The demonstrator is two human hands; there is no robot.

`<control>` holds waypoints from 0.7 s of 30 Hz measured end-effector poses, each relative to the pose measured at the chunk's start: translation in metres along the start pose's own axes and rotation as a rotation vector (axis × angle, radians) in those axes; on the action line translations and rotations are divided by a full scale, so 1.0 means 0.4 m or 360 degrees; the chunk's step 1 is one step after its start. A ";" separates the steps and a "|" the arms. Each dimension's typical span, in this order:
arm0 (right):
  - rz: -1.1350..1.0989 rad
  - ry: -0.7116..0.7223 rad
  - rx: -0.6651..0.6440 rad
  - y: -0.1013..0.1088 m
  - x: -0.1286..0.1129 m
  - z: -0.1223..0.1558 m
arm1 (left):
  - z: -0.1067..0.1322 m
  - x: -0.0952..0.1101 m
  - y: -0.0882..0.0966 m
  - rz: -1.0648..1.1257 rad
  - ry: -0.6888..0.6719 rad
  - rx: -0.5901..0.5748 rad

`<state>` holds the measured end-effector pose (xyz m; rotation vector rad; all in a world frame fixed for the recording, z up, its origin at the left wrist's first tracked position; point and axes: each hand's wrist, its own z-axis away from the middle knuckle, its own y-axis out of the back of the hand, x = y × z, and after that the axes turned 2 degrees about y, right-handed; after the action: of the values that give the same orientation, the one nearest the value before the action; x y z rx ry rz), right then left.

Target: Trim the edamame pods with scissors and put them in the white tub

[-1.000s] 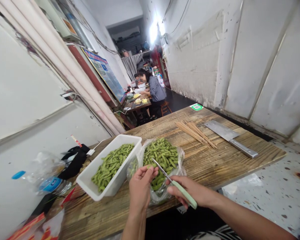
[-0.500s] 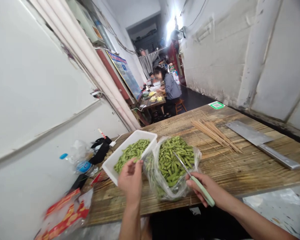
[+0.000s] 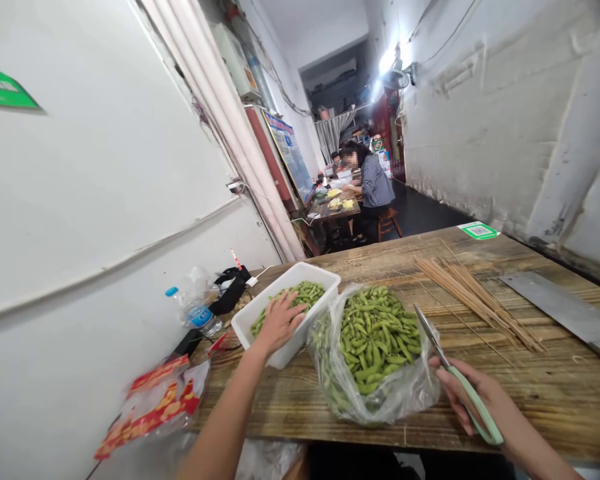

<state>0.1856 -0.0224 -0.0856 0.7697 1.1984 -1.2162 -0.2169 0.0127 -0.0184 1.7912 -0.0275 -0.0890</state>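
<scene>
My left hand [image 3: 280,321] reaches into a white plastic tub [image 3: 273,347] of green edamame pods [image 3: 305,293], fingers spread over the pods. My right hand [image 3: 485,400] grips green-handled scissors [image 3: 455,373], blades pointing up and away, just right of a clear plastic bag [image 3: 395,393] heaped with more edamame pods [image 3: 377,333]. Tub and bag sit side by side on a worn wooden table [image 3: 530,380].
A bundle of bamboo skewers [image 3: 480,300] and a steel cleaver [image 3: 560,310] lie on the right of the table. A water bottle [image 3: 195,313], black item and red snack wrapper [image 3: 155,407] sit left by the wall. A person [image 3: 370,187] sits at a far table.
My left hand moved from beside the scissors over the bag to the white tub and opened over the pods. The right hand with the scissors drew back to the right. The view panned left.
</scene>
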 end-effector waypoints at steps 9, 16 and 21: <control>-0.0183 -0.0027 0.0167 0.033 -0.008 -0.004 | -0.128 -0.147 -0.032 -0.0019 0.0313 -0.0059; -0.0350 0.0008 0.0113 0.047 -0.005 -0.006 | -0.146 -0.193 -0.072 -0.0015 0.0599 -0.0084; -0.0272 0.0069 0.0033 0.056 0.011 -0.007 | -0.072 -0.221 -0.054 0.0036 0.0650 -0.0184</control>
<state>0.2063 -0.0159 -0.0937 0.7233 1.3100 -1.3596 -0.3033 0.0513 -0.0290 1.6640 0.2450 0.2866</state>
